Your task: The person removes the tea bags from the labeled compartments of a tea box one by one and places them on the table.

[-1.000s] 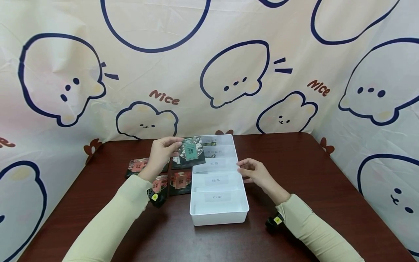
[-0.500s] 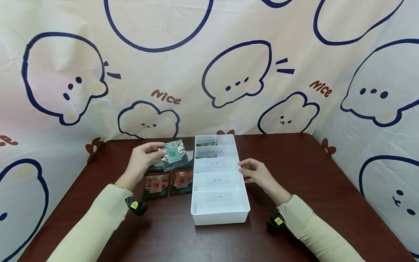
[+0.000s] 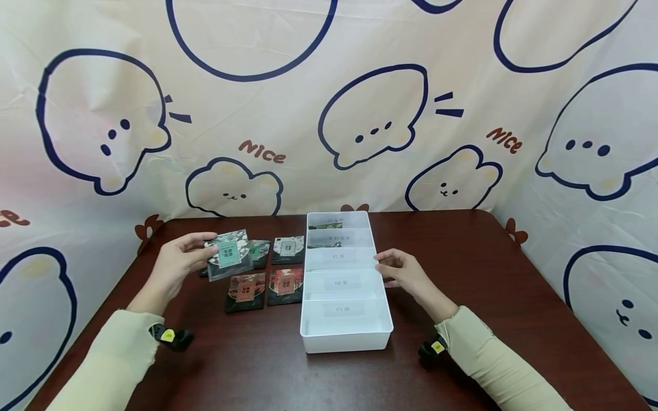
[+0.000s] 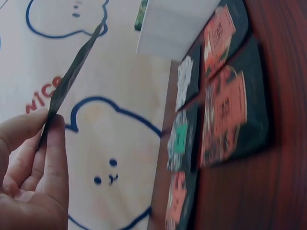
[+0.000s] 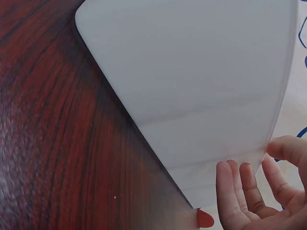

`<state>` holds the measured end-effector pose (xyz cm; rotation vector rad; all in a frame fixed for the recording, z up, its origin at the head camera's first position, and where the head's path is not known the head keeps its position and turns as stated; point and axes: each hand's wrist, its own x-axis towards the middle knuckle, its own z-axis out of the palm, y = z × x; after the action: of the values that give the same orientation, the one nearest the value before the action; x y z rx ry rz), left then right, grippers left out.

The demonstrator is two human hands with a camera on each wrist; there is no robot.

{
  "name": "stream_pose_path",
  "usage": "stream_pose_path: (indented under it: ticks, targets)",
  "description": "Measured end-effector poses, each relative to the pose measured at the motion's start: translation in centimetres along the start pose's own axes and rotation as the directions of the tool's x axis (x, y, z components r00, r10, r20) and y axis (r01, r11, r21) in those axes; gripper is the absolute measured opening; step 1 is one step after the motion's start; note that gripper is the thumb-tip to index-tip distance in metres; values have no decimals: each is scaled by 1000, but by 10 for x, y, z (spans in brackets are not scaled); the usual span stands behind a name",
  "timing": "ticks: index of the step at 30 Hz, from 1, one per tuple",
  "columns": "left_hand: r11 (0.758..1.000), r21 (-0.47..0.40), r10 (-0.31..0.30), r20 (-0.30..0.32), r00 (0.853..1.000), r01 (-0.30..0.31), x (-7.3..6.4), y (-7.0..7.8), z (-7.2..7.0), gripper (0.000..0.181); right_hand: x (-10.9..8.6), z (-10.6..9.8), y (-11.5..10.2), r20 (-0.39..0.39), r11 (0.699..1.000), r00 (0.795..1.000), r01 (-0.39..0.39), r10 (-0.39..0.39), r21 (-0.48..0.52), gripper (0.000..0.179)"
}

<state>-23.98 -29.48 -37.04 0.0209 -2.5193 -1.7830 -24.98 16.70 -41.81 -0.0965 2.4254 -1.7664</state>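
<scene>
My left hand [image 3: 177, 262] pinches a flat tea bag packet [image 3: 229, 255] with a green label between thumb and fingers. It is raised over the left part of the packet group and appears edge-on in the left wrist view. A long white divided box [image 3: 345, 341] stands on the table, with labelled compartments in a row. Packets show in its two rear compartments. At the box's right side is my right hand [image 3: 406, 275], fingertips right at the rim. The right wrist view shows its other fingers [image 5: 230, 191] extended along the outer wall.
Left of the box lie red-labelled packets [image 3: 245, 291], a white-labelled packet [image 3: 288, 250] and a green-labelled packet [image 3: 259, 252], partly covered by the held one. In the left wrist view another red-labelled packet [image 4: 177, 199] shows. A patterned cloth [image 3: 288, 114] hangs behind the brown table [image 3: 488, 274].
My left hand has moved left and slightly down with the green-labelled packet, from the box's left edge to over the other packets. The right hand stays at the box.
</scene>
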Motion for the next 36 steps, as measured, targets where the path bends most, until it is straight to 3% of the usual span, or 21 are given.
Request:
stream_pose_path:
  ticks: [12,19,27,36]
  targets:
    - [990,132,-63,71,995,54,-10,-25,-35,49,0,-1,-1,-2,1000,1000,-1,1,3,27]
    - [975,180,-152,102,983,132,-9,-44,-46,52,1,0,-2,5,1000,1000,-2,2,8,27]
    - [951,243,-234,149,961,194,-9,-66,-49,60,1,1,-2,1,1000,1000,-7,7,10,26]
    - [926,322,-255,152,955,196,-5,-75,-44,53,1,0,1,9,1000,1000,-10,10,20,27]
